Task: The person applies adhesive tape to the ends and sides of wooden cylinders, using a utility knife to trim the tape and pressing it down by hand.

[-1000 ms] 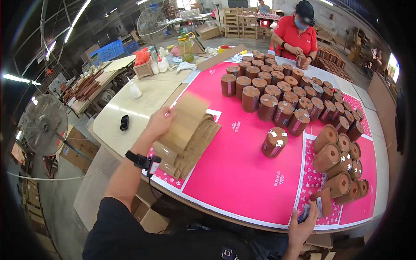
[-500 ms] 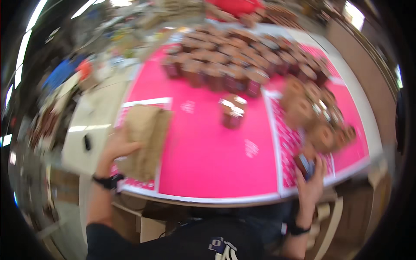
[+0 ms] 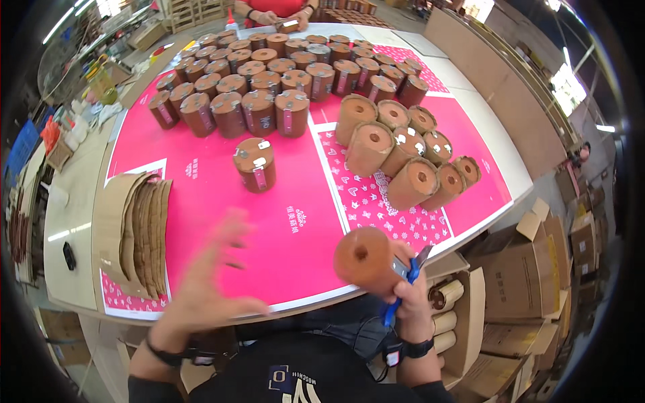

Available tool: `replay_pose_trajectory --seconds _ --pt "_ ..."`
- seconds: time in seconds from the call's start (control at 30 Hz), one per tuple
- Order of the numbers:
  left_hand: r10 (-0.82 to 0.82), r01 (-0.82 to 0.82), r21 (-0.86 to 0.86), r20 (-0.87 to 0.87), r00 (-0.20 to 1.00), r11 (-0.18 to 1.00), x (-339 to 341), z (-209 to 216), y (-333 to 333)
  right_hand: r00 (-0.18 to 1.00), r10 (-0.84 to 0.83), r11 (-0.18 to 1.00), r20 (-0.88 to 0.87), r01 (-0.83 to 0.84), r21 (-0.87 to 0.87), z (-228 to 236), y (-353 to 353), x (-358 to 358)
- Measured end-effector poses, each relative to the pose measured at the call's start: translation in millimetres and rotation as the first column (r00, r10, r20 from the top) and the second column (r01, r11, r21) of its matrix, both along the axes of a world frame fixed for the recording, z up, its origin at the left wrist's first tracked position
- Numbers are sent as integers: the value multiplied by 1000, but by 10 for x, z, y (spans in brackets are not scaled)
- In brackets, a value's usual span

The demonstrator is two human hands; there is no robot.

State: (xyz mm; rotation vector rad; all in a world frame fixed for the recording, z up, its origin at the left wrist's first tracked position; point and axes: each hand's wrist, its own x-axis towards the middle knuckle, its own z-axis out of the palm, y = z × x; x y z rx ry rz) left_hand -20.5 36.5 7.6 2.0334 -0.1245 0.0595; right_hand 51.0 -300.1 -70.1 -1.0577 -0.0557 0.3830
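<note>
While gripped: 1 brown cylinder (image 3: 366, 258).

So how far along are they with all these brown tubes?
A big batch of upright labelled cylinders looks finished, with one more standing alone. The right hand holds a bare tube; the left hand is blurred and empty. Left: the lying tubes and a stack of cardboard sheets.

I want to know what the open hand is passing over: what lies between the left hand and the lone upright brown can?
Only bare pink sheet, the head view shows. The blurred left hand is open; the lone can stands apart.
</note>
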Motion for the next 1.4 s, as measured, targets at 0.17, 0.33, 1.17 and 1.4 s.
replay_pose_trajectory --seconds 0.17,0.33,1.17,1.4 --pt "-216 232 -130 129 968 964 225 -248 -854 962 246 947 -123 -211 244 -15 295 -183" --pt "-203 229 -191 150 968 954 190 -236 -841 932 336 919 -133 -294 264 -129 315 -178" --pt "75 -273 -737 -291 954 618 73 -972 -141 679 443 668 586 185 -720 575 1187 39" --pt "90 -228 -720 -225 970 655 105 -1008 -128 561 645 541 519 144 -829 674 1157 102"
